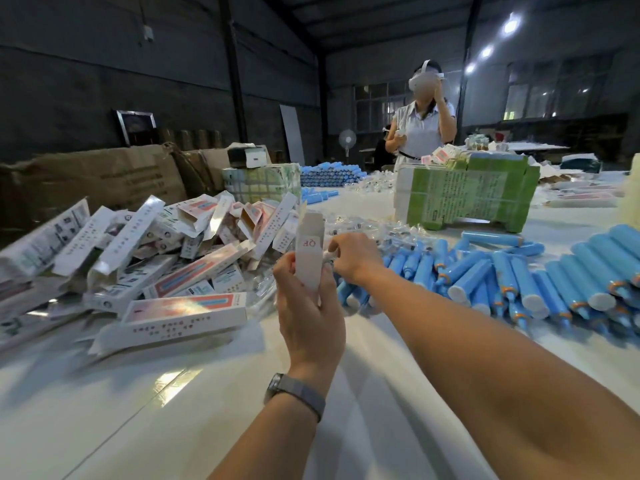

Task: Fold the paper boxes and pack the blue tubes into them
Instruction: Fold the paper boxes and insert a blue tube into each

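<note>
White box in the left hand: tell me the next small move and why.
Probably slide the small item in the right hand into the white box. The left hand holds the box upright with its top flap open, and the right hand pinches something pale right beside it; what it is cannot be told.

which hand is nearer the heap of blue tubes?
Right. The right hand hovers at the near-left edge of the heap of blue tubes, fingers pinching something small. The left hand is further left, over bare table, gripping an upright paper box.
</note>
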